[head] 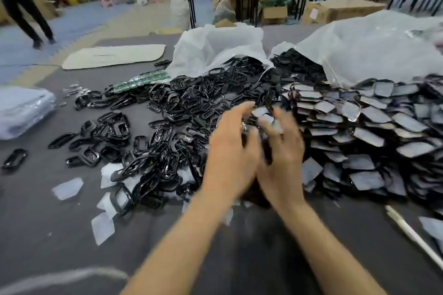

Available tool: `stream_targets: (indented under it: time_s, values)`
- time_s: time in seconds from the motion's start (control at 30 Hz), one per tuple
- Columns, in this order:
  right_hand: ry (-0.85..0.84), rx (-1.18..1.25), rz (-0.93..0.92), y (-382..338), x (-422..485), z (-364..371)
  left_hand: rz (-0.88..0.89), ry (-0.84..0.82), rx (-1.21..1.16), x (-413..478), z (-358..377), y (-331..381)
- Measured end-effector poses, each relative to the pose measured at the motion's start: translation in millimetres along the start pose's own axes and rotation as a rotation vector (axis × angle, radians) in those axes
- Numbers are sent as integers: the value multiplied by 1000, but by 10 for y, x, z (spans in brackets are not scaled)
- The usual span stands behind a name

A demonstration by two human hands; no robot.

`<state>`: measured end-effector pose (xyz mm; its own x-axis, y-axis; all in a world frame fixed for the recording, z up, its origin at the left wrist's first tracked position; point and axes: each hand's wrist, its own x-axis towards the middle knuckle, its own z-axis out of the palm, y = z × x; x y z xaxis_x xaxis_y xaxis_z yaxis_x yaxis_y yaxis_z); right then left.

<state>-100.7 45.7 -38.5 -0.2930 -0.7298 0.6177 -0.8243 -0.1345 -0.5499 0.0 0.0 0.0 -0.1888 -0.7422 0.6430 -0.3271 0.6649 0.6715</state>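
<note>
Both forearms are reaching forward; I'm seeing left hand (231,151) and right hand (284,151) touching, fingers blurring, grip impossible to tell. Grey plates (359,132) are lying beyond right fingertips, black frames (167,112) leftward.

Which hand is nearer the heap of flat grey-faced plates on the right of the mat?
Right. The right hand is at the left edge of the plate heap; the left hand is beside it, farther left, by the black frames.
</note>
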Motion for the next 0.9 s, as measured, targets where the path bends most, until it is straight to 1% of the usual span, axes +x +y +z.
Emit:
stream_targets:
  time_s: [0.03, 0.07, 0.1, 0.13, 0.17, 0.2, 0.23, 0.3, 0.4, 0.5, 0.6, 0.63, 0.7, 0.73, 0.8, 0.83, 0.9]
  values:
    - [-96, -62, -2, 31, -77, 66, -87, -119, 140, 274, 48, -200]
    - [-179, -121, 13, 49, -100, 103, -212, -266, 306, 488, 88, -339]
    - [-257, -161, 20, 104, -149, 157, -308, -401, 465, 701, 115, -568]
    - [-316, -165, 38, 128, -187, 187, -383, -551, 572, 879, 112, -725]
    - [-306, -154, 40, 155, -164, 196, -397, -689, 656, 945, 143, -820]
    - [-269, -140, 37, 184, -129, 191, -361, -782, 727, 921, 181, -863]
    - [-218, -132, 34, 205, -108, 178, -320, -800, 756, 924, 215, -924]
    - [-137, -127, 37, 219, -101, 167, -270, -737, 739, 976, 248, -1019]
    - [-46, -73, 60, 236, -83, 133, -253, -612, 687, 1059, 163, -1035]
    - [-52, -27, 88, 262, -84, 107, -267, -518, 558, 1010, 54, -983]
    - [-73, 8, 95, 255, -91, 91, -265, -527, 496, 918, -43, -953]
    - [-78, 28, 107, 260, -89, 86, -244, -506, 497, 887, -76, -934]
    - [-73, 71, 126, 260, -75, 63, -178, -373, 463, 799, -156, -823]
    - [-60, 83, 124, 253, -61, 47, -154, -287, 401, 728, -201, -735]
    - [-6, 114, 110, 213, -37, -10, -149, -156, 188, 491, -280, -517]
    - [41, 142, 110, 196, -15, -53, -145, -122, 76, 354, -290, -403]
    - [135, 188, 146, 192, 9, -131, -130, -110, -122, 33, -243, -201]
